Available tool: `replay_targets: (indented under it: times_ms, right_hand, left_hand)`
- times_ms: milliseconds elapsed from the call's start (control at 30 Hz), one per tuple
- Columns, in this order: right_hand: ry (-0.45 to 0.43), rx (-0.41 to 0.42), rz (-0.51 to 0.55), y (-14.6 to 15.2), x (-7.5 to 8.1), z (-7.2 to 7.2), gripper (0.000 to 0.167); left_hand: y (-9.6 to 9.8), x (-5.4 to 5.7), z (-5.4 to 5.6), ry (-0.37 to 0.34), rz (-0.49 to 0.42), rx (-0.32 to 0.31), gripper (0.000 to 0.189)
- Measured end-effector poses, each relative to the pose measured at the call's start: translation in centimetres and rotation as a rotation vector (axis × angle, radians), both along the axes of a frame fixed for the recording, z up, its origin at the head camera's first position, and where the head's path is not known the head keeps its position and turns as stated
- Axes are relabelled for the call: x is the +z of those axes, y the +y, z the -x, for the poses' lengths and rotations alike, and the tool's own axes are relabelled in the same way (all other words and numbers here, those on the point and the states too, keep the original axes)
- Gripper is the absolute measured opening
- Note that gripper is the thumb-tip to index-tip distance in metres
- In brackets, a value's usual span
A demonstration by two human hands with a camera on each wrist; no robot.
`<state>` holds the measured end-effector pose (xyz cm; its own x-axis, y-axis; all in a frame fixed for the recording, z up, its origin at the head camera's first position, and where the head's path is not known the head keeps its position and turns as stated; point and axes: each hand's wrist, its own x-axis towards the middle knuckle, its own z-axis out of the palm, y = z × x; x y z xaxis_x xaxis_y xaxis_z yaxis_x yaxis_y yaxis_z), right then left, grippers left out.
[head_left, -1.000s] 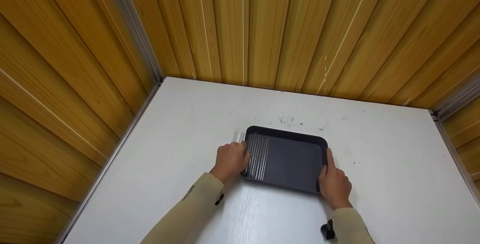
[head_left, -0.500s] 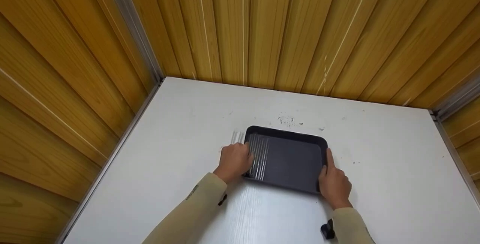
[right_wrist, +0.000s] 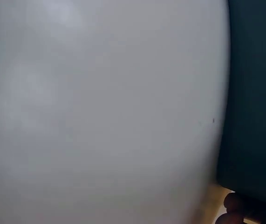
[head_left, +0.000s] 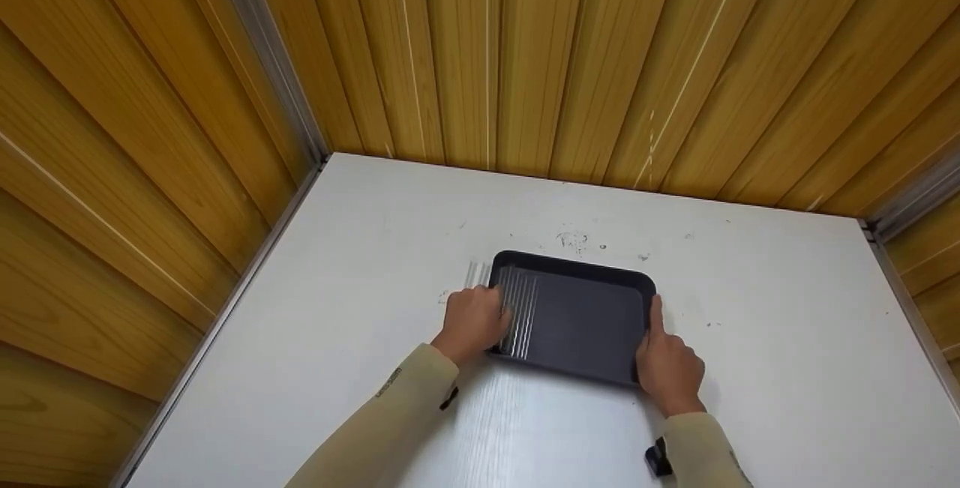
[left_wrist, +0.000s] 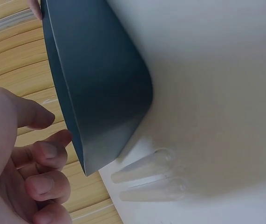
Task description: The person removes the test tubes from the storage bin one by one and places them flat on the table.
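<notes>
A dark rectangular tray (head_left: 592, 323) rests on the white table, with several clear test tubes (head_left: 517, 315) lying side by side in its left part. My left hand (head_left: 472, 323) reaches over the tray's left rim. In the left wrist view its fingers (left_wrist: 49, 184) curl loosely and stand apart from the thumb, nothing visible between them, one fingertip right at the rim. Two more clear tubes (left_wrist: 146, 177) lie on the table just outside the tray. With my right hand (head_left: 670, 372) I grip the tray's right wall, index finger stretched along the edge.
The white table (head_left: 360, 248) carries dark scuff marks behind the tray. Wood-patterned walls (head_left: 525, 61) close off the back and both sides, with metal corner posts. A small black object (head_left: 658, 459) shows beside the right cuff.
My left hand has shifted slightly to the right, further over the tray's left rim. The right hand and the tray have hardly moved.
</notes>
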<state>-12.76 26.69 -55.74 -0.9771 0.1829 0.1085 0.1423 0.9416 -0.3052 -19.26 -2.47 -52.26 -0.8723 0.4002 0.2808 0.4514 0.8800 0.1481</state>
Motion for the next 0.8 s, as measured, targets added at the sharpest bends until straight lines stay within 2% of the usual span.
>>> replay_targets:
  times_ms: [100,200,667,800]
  right_hand:
    - [0.000,0.024,-0.057,0.0,0.1,0.0,0.060]
    - [0.001,0.038,-0.066,0.0,0.2,-0.1,0.062]
    - [-0.030,0.021,0.018,0.3,-0.3,0.0,0.060]
    - [-0.042,0.021,0.032,0.4,-0.2,-0.1,0.059]
  left_hand:
    - [0.2,0.0,0.0,-0.002,0.008,-0.003,0.037]
    - [0.4,0.1,-0.1,-0.001,0.015,-0.005,0.040]
    - [1.9,-0.2,-0.4,-0.002,0.005,-0.026,0.048]
    - [2.2,-0.2,-0.4,-0.035,0.008,-0.028,0.049]
